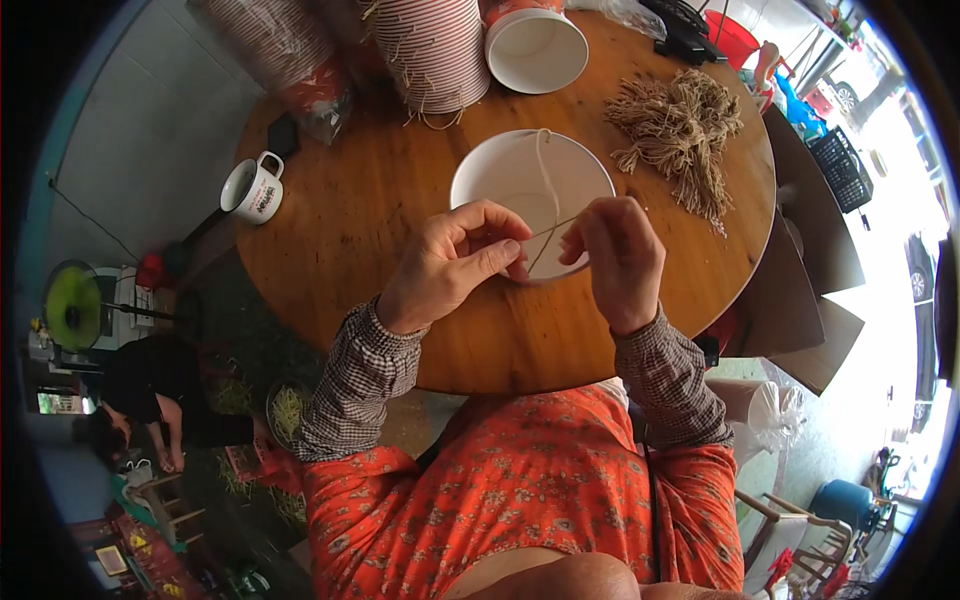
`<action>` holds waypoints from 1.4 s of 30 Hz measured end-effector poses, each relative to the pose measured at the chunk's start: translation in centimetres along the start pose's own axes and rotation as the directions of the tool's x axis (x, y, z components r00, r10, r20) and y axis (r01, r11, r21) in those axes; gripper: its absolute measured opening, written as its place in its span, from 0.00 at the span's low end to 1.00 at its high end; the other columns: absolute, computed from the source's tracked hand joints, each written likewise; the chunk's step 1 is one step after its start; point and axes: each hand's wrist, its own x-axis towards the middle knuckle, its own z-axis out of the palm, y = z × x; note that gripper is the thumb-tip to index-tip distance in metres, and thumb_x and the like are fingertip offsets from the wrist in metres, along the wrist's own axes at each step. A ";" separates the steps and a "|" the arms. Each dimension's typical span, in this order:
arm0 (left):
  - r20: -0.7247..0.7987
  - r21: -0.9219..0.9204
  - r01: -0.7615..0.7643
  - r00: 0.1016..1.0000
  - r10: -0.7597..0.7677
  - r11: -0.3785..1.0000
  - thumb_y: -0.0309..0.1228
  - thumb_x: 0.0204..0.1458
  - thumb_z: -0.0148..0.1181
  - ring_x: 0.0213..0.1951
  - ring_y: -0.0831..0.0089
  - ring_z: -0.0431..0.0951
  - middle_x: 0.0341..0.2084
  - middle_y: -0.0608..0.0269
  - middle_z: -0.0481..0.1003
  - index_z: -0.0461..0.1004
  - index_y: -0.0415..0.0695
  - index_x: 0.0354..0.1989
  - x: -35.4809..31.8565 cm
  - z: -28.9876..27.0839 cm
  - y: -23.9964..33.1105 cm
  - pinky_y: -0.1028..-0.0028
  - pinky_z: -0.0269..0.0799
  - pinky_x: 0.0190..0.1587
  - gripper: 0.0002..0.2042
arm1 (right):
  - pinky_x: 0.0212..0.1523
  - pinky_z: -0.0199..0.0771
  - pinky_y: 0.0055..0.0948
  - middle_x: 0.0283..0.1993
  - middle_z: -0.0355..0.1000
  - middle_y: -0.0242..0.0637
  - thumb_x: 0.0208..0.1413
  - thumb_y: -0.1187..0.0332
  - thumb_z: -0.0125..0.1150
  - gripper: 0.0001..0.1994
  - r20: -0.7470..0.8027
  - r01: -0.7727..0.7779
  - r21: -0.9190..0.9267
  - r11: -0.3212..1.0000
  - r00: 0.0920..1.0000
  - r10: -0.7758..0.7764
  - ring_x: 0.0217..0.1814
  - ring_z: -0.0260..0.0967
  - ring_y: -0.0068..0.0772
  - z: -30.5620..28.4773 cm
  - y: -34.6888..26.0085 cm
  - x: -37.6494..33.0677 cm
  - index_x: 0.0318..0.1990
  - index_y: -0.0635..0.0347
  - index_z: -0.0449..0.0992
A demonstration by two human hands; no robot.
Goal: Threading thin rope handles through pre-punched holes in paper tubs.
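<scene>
A white paper bucket [484, 178] stands on the round wooden table in front of me, its open mouth toward me. From a hole at its far rim a pale cord [546, 172] runs down across the inside to my hands. My left hand [445, 258] is closed, thumb and forefinger pinching the cord over the near rim. On the other side of the strand, my right hand [622, 258] has its fingers curled in around the cord. Two stretches of cord cross between the hands; the exact grip of the right fingertips is partly hidden.
A tall stack of buckets [432, 55], a blurred wrapped stack [275, 50] and a bucket on its side [538, 52] are at the back. A heap of cords [690, 120] lies right, a mug [258, 190] left. Cardboard flaps [775, 270] flank the table; a person [150, 385] bends at lower left.
</scene>
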 end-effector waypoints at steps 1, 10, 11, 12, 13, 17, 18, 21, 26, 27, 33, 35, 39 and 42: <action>-0.025 0.002 -0.023 0.999 0.023 1.000 0.24 0.58 0.54 0.35 0.79 0.76 0.31 0.65 0.76 0.71 0.36 0.41 0.0 0.2 -0.2 0.79 0.74 0.40 0.06 | 0.28 0.74 0.21 0.29 0.73 0.36 0.58 0.77 0.53 0.02 -0.007 -0.012 0.067 0.998 1.000 0.012 0.28 0.74 0.22 -0.1 -0.1 0.4 0.37 0.66 0.70; -0.179 -0.214 -0.163 0.976 0.125 0.963 0.26 0.58 0.55 0.38 0.80 0.75 0.35 0.63 0.77 0.71 0.38 0.42 1.1 0.7 -1.2 0.78 0.74 0.42 0.07 | 0.29 0.73 0.33 0.33 0.69 0.37 0.47 0.78 0.61 0.06 0.293 0.535 -0.523 0.664 0.844 -0.449 0.30 0.71 0.42 -0.4 -3.1 1.4 0.33 0.59 0.74; -0.182 -0.232 -0.174 0.974 0.133 0.957 0.26 0.58 0.55 0.39 0.79 0.75 0.35 0.64 0.77 0.71 0.38 0.42 1.2 0.9 -1.2 0.78 0.74 0.43 0.07 | 0.29 0.73 0.33 0.34 0.69 0.37 0.47 0.77 0.61 0.06 0.328 0.576 -0.512 0.637 0.817 -0.475 0.30 0.71 0.41 -0.4 -3.5 1.6 0.34 0.59 0.74; -0.182 -0.234 -0.174 0.974 0.133 0.956 0.26 0.58 0.55 0.39 0.79 0.75 0.35 0.64 0.77 0.71 0.38 0.42 1.2 1.1 -1.0 0.78 0.74 0.43 0.07 | 0.30 0.73 0.33 0.34 0.69 0.36 0.47 0.77 0.61 0.06 0.362 0.616 -0.499 0.609 0.787 -0.499 0.30 0.71 0.40 -0.3 -3.9 1.8 0.34 0.59 0.75; -0.173 -0.242 -0.157 0.978 0.117 0.957 0.25 0.57 0.56 0.40 0.79 0.76 0.36 0.63 0.77 0.71 0.37 0.43 1.1 1.3 -0.6 0.77 0.74 0.45 0.07 | 0.30 0.73 0.33 0.34 0.69 0.36 0.47 0.77 0.61 0.06 0.364 0.615 -0.500 0.609 0.788 -0.497 0.30 0.71 0.40 -0.2 -4.3 2.1 0.34 0.59 0.75; -0.143 0.009 -0.196 0.970 0.195 0.981 0.23 0.55 0.58 0.42 0.76 0.76 0.37 0.62 0.77 0.69 0.36 0.45 1.2 1.9 -0.4 0.76 0.73 0.49 0.10 | 0.31 0.72 0.33 0.34 0.69 0.37 0.47 0.76 0.62 0.07 0.396 0.641 -0.444 0.626 0.767 -0.504 0.31 0.71 0.40 -0.1 -4.6 3.6 0.35 0.58 0.75; -0.141 0.008 -0.197 0.971 0.196 0.980 0.23 0.55 0.58 0.42 0.76 0.76 0.37 0.62 0.77 0.69 0.36 0.45 1.3 1.9 -0.6 0.76 0.73 0.49 0.10 | 0.31 0.72 0.32 0.35 0.69 0.37 0.47 0.76 0.62 0.07 0.405 0.636 -0.415 0.651 0.769 -0.494 0.32 0.71 0.38 -0.1 -4.4 3.9 0.36 0.59 0.75; -0.142 0.061 -0.225 0.962 0.232 0.972 0.22 0.55 0.58 0.42 0.76 0.76 0.37 0.61 0.77 0.67 0.36 0.47 1.4 1.9 -0.9 0.75 0.72 0.49 0.13 | 0.31 0.73 0.29 0.34 0.72 0.36 0.50 0.75 0.62 0.06 0.354 0.404 -0.349 0.846 0.892 -0.280 0.31 0.73 0.33 0.1 -3.7 3.8 0.37 0.60 0.76; -0.164 0.042 -0.227 0.959 0.231 0.973 0.21 0.55 0.57 0.42 0.77 0.76 0.36 0.60 0.77 0.62 0.37 0.50 1.2 1.4 -0.9 0.77 0.70 0.49 0.15 | 0.33 0.75 0.25 0.32 0.76 0.36 0.54 0.73 0.60 0.06 0.308 -0.038 -0.179 0.983 0.947 0.092 0.30 0.74 0.25 0.5 -3.5 2.7 0.39 0.62 0.77; -0.162 0.042 -0.227 0.959 0.231 0.973 0.21 0.55 0.57 0.42 0.77 0.76 0.36 0.60 0.77 0.62 0.37 0.50 1.2 1.3 -1.0 0.77 0.70 0.49 0.15 | 0.34 0.76 0.25 0.31 0.77 0.37 0.56 0.73 0.59 0.06 0.316 -0.075 -0.165 0.983 0.940 0.124 0.31 0.75 0.24 0.5 -3.7 2.5 0.40 0.62 0.77; -0.184 0.268 -0.316 0.911 0.370 0.910 0.21 0.56 0.56 0.41 0.79 0.75 0.35 0.63 0.74 0.65 0.38 0.48 1.0 1.7 -1.6 0.79 0.70 0.47 0.12 | 0.34 0.77 0.23 0.32 0.78 0.38 0.54 0.73 0.61 0.07 0.244 0.059 -0.213 0.975 0.970 -0.005 0.32 0.78 0.26 0.4 -2.8 1.6 0.39 0.62 0.78; -0.244 0.232 -0.329 0.891 0.382 0.915 0.21 0.56 0.56 0.40 0.79 0.75 0.35 0.63 0.73 0.68 0.38 0.45 1.0 1.8 -1.8 0.79 0.70 0.45 0.10 | 0.33 0.77 0.23 0.31 0.78 0.38 0.53 0.73 0.61 0.06 0.218 0.100 -0.224 0.969 0.975 -0.050 0.30 0.78 0.27 0.7 -2.5 1.2 0.39 0.61 0.78; -0.246 0.260 -0.332 0.885 0.395 0.906 0.21 0.55 0.57 0.39 0.79 0.75 0.35 0.64 0.74 0.69 0.38 0.44 1.2 1.8 -2.5 0.79 0.71 0.44 0.09 | 0.31 0.77 0.24 0.31 0.77 0.37 0.51 0.74 0.62 0.05 0.181 0.222 -0.371 0.901 0.970 -0.164 0.28 0.77 0.29 0.8 -2.5 1.0 0.37 0.61 0.77; -0.273 0.373 -0.339 0.849 0.452 0.864 0.20 0.55 0.57 0.40 0.79 0.75 0.35 0.64 0.73 0.69 0.38 0.43 1.1 2.0 -3.0 0.79 0.71 0.43 0.09 | 0.29 0.77 0.25 0.29 0.75 0.35 0.50 0.75 0.61 0.04 0.185 0.311 -0.435 0.845 0.949 -0.254 0.27 0.75 0.30 1.2 -2.4 0.7 0.34 0.60 0.75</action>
